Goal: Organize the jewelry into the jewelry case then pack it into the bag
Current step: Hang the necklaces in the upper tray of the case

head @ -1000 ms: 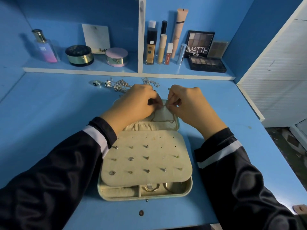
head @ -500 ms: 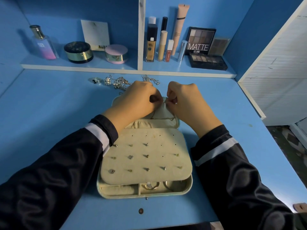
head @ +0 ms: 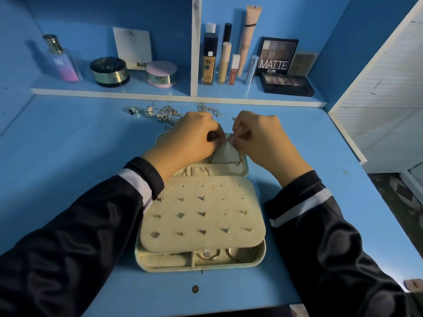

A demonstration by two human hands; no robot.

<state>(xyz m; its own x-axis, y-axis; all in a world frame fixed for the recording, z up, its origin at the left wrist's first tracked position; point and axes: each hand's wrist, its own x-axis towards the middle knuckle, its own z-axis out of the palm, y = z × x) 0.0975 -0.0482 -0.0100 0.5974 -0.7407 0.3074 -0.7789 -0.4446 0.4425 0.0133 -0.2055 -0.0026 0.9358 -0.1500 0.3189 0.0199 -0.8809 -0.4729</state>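
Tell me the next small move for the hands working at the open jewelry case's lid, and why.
Probably finish fixing the thin metal chain at the lid's top edge, then tuck its slack into the gathered beige pocket. The left hand and right hand both pinch its upper end there, and its loop hangs over the lid lining of the cream jewelry case.

Bare bench (head: 68, 156) runs wide left of the case (head: 164, 268) and narrower to its right, hemmed by a white panel (head: 377, 110). The left hand (head: 190, 138) and right hand (head: 263, 138), pinching a chain (head: 239, 156), crowd the case's far half. A jewelry heap (head: 167, 114) lies just beyond, under the shelf (head: 114, 92) lip.
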